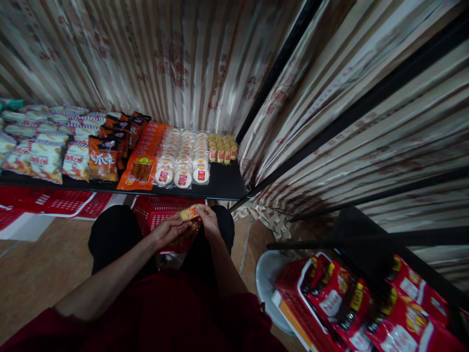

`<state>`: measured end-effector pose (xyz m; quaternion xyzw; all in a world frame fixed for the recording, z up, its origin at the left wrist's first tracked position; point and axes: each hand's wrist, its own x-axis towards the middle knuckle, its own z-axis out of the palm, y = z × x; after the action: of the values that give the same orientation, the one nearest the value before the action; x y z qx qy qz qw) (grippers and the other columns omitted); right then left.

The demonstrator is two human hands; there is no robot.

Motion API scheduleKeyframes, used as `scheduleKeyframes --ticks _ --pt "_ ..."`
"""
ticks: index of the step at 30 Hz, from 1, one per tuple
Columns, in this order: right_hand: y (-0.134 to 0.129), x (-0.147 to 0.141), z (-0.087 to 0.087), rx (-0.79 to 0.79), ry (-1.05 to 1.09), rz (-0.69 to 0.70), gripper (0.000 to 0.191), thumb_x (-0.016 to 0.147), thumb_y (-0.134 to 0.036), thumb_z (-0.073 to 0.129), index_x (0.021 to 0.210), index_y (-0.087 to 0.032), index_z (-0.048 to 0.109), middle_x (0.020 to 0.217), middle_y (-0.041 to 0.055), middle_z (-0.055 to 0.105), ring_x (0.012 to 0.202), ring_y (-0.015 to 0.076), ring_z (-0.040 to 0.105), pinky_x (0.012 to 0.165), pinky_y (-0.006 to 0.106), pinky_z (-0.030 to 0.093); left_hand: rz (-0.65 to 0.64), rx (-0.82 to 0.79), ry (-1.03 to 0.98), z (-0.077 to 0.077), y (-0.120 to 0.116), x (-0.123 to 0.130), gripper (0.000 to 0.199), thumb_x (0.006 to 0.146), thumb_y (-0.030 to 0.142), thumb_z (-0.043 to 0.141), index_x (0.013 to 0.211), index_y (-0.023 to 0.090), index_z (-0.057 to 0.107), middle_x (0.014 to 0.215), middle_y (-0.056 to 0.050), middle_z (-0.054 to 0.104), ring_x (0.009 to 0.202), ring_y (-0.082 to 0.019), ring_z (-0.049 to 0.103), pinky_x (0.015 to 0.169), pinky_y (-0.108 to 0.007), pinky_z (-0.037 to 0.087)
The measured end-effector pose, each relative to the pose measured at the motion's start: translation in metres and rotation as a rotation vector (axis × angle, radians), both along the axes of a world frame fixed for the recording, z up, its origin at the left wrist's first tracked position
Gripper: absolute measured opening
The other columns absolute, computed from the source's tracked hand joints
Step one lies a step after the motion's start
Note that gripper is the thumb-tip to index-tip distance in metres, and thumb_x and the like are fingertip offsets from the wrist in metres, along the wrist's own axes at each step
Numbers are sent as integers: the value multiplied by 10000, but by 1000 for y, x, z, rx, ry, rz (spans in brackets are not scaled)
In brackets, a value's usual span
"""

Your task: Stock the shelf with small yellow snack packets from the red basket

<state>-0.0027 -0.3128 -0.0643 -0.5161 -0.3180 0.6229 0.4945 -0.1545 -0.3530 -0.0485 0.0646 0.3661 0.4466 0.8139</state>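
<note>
In front of my knees I hold a small yellow snack packet [188,213] with red print. My left hand [169,231] supports its left end with the fingertips. My right hand [209,222] pinches the right end. Below both hands sits a red plastic basket [148,210], with yellowish items inside partly hidden by my hands. On the black shelf [223,181] beyond stand similar yellow packets [223,149] in short rows. To their left are rows of round white wrapped crackers [182,177].
Along the shelf lie an orange snack bag [141,161], smaller orange bags [102,159] and white snack bags [46,159]. More red baskets [47,200] are under it. At right, a red basket [289,278] with red bags rests on a grey stool [266,274]. Black poles [311,156] cross a curtain.
</note>
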Motion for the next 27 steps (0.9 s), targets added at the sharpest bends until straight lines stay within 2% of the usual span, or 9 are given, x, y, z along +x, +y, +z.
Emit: scheduleKeyframes --ticks 4,11,20,27 --pt "-1 -2 -1 -24 31 -46 373 560 -446 739 789 -163 659 704 1 676 579 112 571 544 218 434 -6 39 -12 2 1 1 446 730 -59 492 1145 100 528 994 -118 676 838 -164 681 723 -198 548" --pt "-5 -5 -5 -27 8 -130 365 575 -475 719 744 -160 640 629 -14 647 518 93 532 501 210 411 18 35 82 4 3 4 252 722 -27 568 901 140 508 871 -88 696 800 -156 688 711 -200 549" --pt "-9 -8 -8 -44 1 -256 415 550 -504 722 726 -159 572 614 -22 633 507 93 556 465 200 422 -10 114 312 12 10 19 285 681 107 708 908 148 540 820 -44 703 706 -110 677 630 -163 520" --pt "-12 -8 -7 -60 -32 -297 391 595 -510 687 715 -169 537 561 -37 608 453 83 537 446 200 424 13 190 372 -1 15 30 369 626 216 767 897 148 526 766 -37 694 682 -107 665 573 -151 481"
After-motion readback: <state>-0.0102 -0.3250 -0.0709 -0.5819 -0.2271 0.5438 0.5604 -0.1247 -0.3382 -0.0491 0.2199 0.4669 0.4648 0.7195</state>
